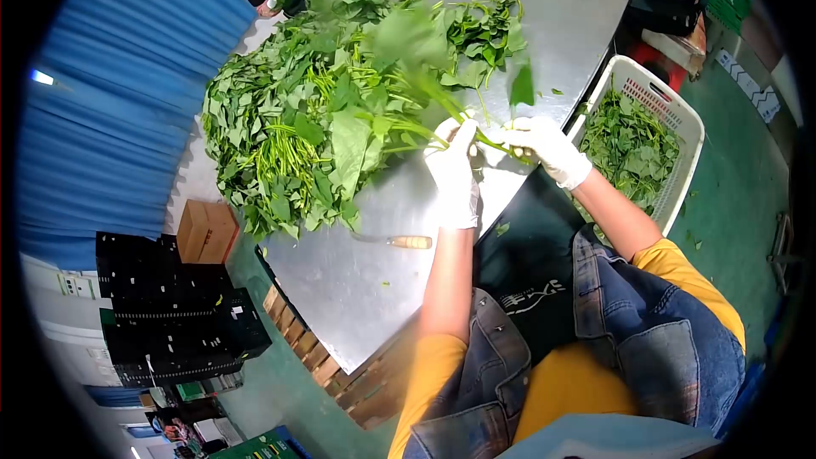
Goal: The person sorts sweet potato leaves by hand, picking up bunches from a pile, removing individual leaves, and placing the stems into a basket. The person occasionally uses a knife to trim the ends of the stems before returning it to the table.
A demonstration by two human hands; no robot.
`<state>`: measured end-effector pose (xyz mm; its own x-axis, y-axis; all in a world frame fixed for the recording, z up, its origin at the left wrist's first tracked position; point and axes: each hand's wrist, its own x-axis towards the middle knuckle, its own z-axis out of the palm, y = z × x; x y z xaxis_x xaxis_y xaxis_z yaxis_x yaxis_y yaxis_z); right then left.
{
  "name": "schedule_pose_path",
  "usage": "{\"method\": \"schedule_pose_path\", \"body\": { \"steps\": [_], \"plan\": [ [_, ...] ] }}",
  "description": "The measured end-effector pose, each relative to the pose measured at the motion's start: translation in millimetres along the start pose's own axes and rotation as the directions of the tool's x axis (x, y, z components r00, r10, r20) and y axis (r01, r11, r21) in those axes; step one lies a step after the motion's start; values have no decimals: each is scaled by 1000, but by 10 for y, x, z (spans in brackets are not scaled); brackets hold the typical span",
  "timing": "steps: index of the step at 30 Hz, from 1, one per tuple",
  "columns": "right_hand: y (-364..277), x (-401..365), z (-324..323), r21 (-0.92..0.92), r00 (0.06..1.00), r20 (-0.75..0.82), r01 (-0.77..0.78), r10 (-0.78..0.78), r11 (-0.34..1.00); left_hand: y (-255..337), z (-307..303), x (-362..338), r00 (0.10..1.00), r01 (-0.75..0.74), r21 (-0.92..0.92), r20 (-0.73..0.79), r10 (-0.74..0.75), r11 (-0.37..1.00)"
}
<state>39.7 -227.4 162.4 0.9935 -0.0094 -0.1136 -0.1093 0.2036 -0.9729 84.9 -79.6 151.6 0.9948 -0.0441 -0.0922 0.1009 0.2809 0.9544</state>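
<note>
Greens bunch, one, in two hands

leafy green bunch | long stems | tilted | raised over heap of greens

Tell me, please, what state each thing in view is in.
left hand: gloved, shut on the greens bunch
right hand: gloved, shut on its stems too
greens bunch: lifted, blurred
greens pile: heaped loose on the steel table
knife: lying flat, untouched
white basket: part filled with leaves
cardboard box: closed
</note>
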Motion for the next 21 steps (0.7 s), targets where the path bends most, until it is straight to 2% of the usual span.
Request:
{"method": "schedule_pose_path", "body": {
  "steps": [2, 3, 4, 5, 6, 7, 8, 9, 10, 12, 13, 14, 15, 16, 17, 18, 19, 20, 21],
  "plan": [
    [155, 17, -158, 87, 998, 4, 70, -71, 994, -117, -50, 67, 997, -33, -201, -68, 19, 979],
    [208, -13, -243, 181, 994, 36, 99, -107, 979, -89, -43, 56, 996, -37, -232, -87, 17, 972],
    [256, -77, -311, 118, 941, -108, 331, -319, 936, 116, 0, -80, 984, -57, -236, -180, 14, 970],
    [360, -59, -520, 304, 932, -262, 327, -251, 895, 144, -165, -29, 969, -114, -218, -238, 60, 969],
    [414, -49, -811, 541, 922, -345, 348, -176, 766, 180, -347, 28, 949, -169, -195, -297, 106, 966],
    [427, -119, -1093, 736, 921, -344, 385, -181, 557, 376, -367, -64, 940, -180, -192, -323, 111, 965],
    [576, -75, -1491, 872, 920, -284, 365, -272, 325, 567, -380, -154, 929, -191, -187, -352, 116, 964],
    [565, -95, -1693, 910, 914, -384, 398, -129, 115, 503, -555, -99, 931, -222, -135, -323, 169, 966],
    [549, -89, -1778, 948, 942, -312, 317, -123, 20, 496, -591, -134, 929, -219, -129, -331, 166, 967],
    [663, 61, -1661, 975, 986, -166, 165, -3, 148, 502, -628, -166, 942, -129, -107, -325, 88, 986],
    [700, 203, -1486, 896, 999, 1, 16, -37, 444, 426, -725, -158, 965, -103, -22, -245, 94, 994],
    [575, 222, -1000, 593, 987, -134, 9, 88, 805, 393, -755, -165, 964, -106, -19, -248, 98, 994],
    [754, 354, -797, 113, 993, -85, 95, -86, 989, 366, -767, -180, 970, -90, -58, -229, 75, 994],
    [409, 324, -405, 140, 996, -65, -58, 68, 988, 359, -775, -198, 976, -76, -98, -211, 54, 992],
    [415, 449, -194, -61, 996, -44, -85, 82, 995, 407, -758, -237, 956, -64, -43, -291, 49, 997],
    [858, 796, -135, -118, 995, -24, 97, -100, 988, 458, -766, -295, 953, -73, -46, -299, 56, 996],
    [774, 832, 71, -234, 990, -82, 92, -114, 968, 512, -783, -363, 941, -106, -34, -326, 89, 994],
    [673, 890, 227, -443, 982, -124, 75, -144, 893, 584, -777, -421, 928, -136, -16, -352, 122, 991],
    [745, 999, 264, -646, 959, -62, 173, -277, 744, 701, -672, -500, 899, -194, -16, -403, 171, 981]
  ]
}}
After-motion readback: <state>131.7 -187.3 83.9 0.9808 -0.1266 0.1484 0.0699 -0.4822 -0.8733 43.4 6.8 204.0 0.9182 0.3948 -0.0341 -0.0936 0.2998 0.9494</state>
